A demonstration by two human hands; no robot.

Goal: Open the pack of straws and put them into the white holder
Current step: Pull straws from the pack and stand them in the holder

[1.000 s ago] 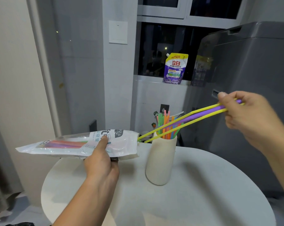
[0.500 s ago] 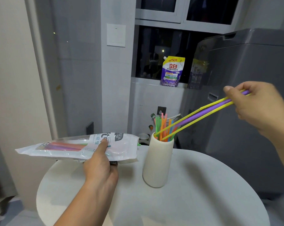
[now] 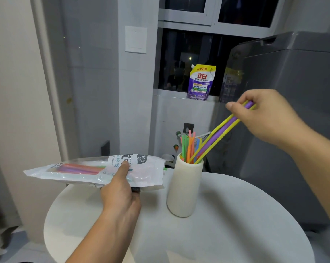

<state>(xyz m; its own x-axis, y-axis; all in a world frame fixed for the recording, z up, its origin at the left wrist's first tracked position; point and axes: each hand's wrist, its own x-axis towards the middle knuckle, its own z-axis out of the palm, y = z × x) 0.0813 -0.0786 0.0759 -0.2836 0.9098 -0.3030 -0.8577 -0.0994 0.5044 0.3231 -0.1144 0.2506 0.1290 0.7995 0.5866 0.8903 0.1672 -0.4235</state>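
straws (image 3: 222, 128) in hand are two yellow and one purple, pinched near their top ends by the right grip (image 3: 270, 118), thumb on top, fingers curled under. their lower ends are already inside the mouth of the white holder (image 3: 185, 188), leaning at a hard slant against the orange, green and blue bunch (image 3: 188, 145) standing in there. the holder sits on the round white surface (image 3: 236, 215), toward its back edge.

the left grip (image 3: 120, 194) is clamped on the straw pack (image 3: 80, 171), thumb on the printed face. it's holding the pack roughly level above the surface, just left of the holder with its mouth end toward it. more straws show through the clear part.

what i'd worry about:
- the slant. push down at that angle and the straws lever on the rim, and a tall narrow holder looks easy to tip.
- letting go too early. they could flop over the rim or drag the bunch sideways.
- the pack. dip the mouth end while you're watching the other hand and the rest could slide out onto the surface or the floor. a green tip already seems to poke out there.
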